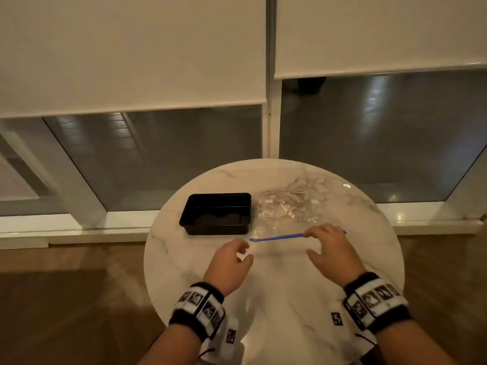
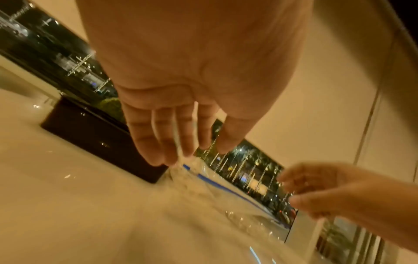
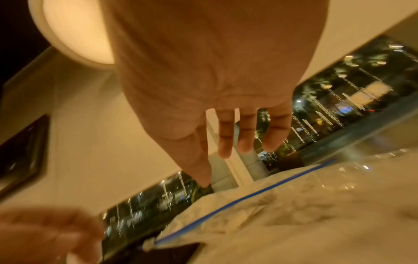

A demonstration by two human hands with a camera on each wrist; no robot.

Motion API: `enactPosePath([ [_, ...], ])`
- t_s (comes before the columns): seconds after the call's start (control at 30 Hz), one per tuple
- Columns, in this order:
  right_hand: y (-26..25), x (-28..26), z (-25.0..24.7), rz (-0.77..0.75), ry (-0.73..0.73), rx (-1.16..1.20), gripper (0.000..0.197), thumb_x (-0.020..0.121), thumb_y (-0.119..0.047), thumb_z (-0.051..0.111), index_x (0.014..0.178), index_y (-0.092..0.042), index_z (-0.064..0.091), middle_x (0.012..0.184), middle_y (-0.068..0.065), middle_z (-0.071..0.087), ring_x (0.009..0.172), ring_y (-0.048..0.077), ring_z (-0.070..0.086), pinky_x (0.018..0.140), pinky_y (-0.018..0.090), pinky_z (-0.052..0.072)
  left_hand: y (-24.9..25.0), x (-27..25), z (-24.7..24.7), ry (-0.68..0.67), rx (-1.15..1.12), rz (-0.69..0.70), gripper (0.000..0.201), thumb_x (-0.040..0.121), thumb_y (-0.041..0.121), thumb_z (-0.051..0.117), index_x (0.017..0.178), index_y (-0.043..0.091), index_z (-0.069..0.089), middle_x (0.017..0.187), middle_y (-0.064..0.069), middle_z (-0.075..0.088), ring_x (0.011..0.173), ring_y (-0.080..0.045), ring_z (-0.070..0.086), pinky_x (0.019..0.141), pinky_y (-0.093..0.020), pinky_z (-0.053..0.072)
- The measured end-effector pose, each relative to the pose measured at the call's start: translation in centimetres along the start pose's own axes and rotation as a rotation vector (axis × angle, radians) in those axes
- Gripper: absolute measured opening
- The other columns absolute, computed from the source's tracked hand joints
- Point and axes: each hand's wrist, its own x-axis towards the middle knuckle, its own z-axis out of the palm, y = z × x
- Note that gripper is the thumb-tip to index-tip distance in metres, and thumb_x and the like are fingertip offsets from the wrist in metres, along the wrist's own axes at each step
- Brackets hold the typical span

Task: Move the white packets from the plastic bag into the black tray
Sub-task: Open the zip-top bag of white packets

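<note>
1. Two containers sit on the round marble table: a black tray on the left and a clear plastic bag just beside it on the right.
2. The black tray is a shallow rectangular tub standing upright; its floor shows only dark moulded shapes, and no packet lies in it.
3. The plastic bag lies flat with its blue zip strip along the near edge, facing the person. Many white packets are heaped inside it toward the far end, and one of them bears a printed label.
4. The left hand is at the bag's near left corner, close to the end of the zip strip. In the left wrist view a fold of clear film runs up between its fingers, which hang nearly straight, so it seems to hold the film lightly; how firm the hold is I cannot tell.
5. The right hand hovers over the right part of the zip strip, fingers spread and relaxed. The fingertips reach the strip in the head view, yet the right wrist view shows them clear of the plastic, holding nothing.
</note>
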Motion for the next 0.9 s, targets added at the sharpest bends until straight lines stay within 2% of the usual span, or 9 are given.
enactPosePath([
  [0.07, -1.8, 1.1, 0.8, -0.063, -0.053, -0.189, 0.036, 0.085, -0.03, 0.069, 0.119, -0.037, 0.06, 0.12, -0.013, 0.052, 0.117, 0.013, 0.045, 0.096, 0.033, 0.045, 0.2, 1.9, 1.2, -0.021, 0.031, -0.091, 0.05, 0.095, 0.033, 0.064, 0.142, 0.023, 0.05, 0.134, 0.002, 0.057, 0.113, -0.017, 0.061, 0.099, -0.03, 0.048],
  [0.13, -3.5, 2.1, 1.7, -0.085, -0.091, -0.253, 0.037, 0.088, -0.032, 0.066, 0.122, -0.038, 0.056, 0.125, -0.014, 0.05, 0.123, 0.014, 0.042, 0.099, 0.036, 0.042, 0.4, 3.5, 2.5, -0.05, -0.019, -0.165, 0.06, 0.096, 0.034, 0.063, 0.15, 0.019, 0.041, 0.142, -0.004, 0.053, 0.125, -0.023, 0.056, 0.104, -0.032, 0.045],
  [0.2, -4.3, 3.0, 2.8, -0.114, -0.115, -0.299, 0.037, 0.089, -0.033, 0.064, 0.124, -0.039, 0.054, 0.127, -0.012, 0.05, 0.124, 0.015, 0.042, 0.1, 0.039, 0.04, 0.0, 4.8, 3.9, -0.043, -0.193, -0.269, 0.057, 0.096, 0.034, 0.063, 0.147, 0.014, 0.046, 0.133, -0.007, 0.06, 0.119, -0.025, 0.061, 0.102, -0.035, 0.049],
  [0.27, -4.9, 3.6, 4.0, -0.138, -0.168, -0.33, 0.038, 0.091, -0.035, 0.062, 0.128, -0.039, 0.053, 0.129, -0.01, 0.049, 0.125, 0.017, 0.043, 0.1, 0.041, 0.038, 0.0, 5.6, 4.9, -0.006, -0.463, -0.361, 0.04, 0.097, 0.028, 0.061, 0.131, 0.008, 0.061, 0.108, -0.009, 0.069, 0.095, -0.022, 0.068, 0.09, -0.042, 0.058],
  [0.33, -5.9, 3.8, 5.1, -0.189, -0.197, -0.332, 0.035, 0.092, -0.037, 0.059, 0.127, -0.039, 0.054, 0.128, -0.009, 0.051, 0.122, 0.018, 0.045, 0.099, 0.042, 0.038, 0.6, 5.7, 5.2, 0.038, -0.575, -0.37, 0.021, 0.1, 0.021, 0.057, 0.105, 0.008, 0.073, 0.094, -0.01, 0.074, 0.082, -0.019, 0.071, 0.074, -0.034, 0.059],
  [0.4, -6.4, 3.8, 6.0, -0.231, -0.174, -0.31, 0.027, 0.093, -0.038, 0.057, 0.12, -0.037, 0.057, 0.121, -0.009, 0.055, 0.117, 0.018, 0.048, 0.095, 0.042, 0.039, 1.1, 5.5, 5.2, 0.051, -0.583, -0.346, 0.024, 0.102, 0.021, 0.054, 0.092, 0.014, 0.075, 0.092, -0.006, 0.077, 0.083, -0.017, 0.073, 0.068, -0.031, 0.056],
  [0.63, -6.1, 1.6, 7.4, -0.359, 0.075, -0.233, 0.006, 0.085, -0.039, 0.072, 0.085, -0.033, 0.071, 0.081, -0.013, 0.065, 0.079, 0.013, 0.06, 0.072, 0.033, 0.044, 1.2, 2.9, 3.5, 0.019, -0.529, -0.304, 0.021, 0.102, 0.028, 0.053, 0.097, 0.017, 0.071, 0.093, 0.001, 0.076, 0.084, -0.017, 0.071, 0.069, -0.031, 0.054],
  [0.8, -6.0, -0.4, 7.3, -0.382, 0.176, -0.195, 0.009, 0.089, -0.037, 0.065, 0.088, -0.033, 0.072, 0.084, -0.014, 0.064, 0.083, 0.012, 0.057, 0.076, 0.034, 0.043, 1.7, 0.9, 3.0, -0.032, -0.529, -0.303, 0.022, 0.103, 0.029, 0.052, 0.099, 0.016, 0.069, 0.093, 0.0, 0.075, 0.081, -0.017, 0.073, 0.071, -0.032, 0.055],
  [0.9, -5.9, -1.6, 6.7, -0.349, 0.206, -0.178, 0.012, 0.09, -0.035, 0.06, 0.089, -0.031, 0.072, 0.087, -0.013, 0.064, 0.084, 0.013, 0.056, 0.077, 0.034, 0.041, 2.3, 0.7, 2.8, -0.039, -0.473, -0.25, 0.022, 0.102, 0.024, 0.052, 0.098, 0.012, 0.07, 0.089, 0.001, 0.074, 0.072, -0.008, 0.07, 0.064, -0.023, 0.052],
])
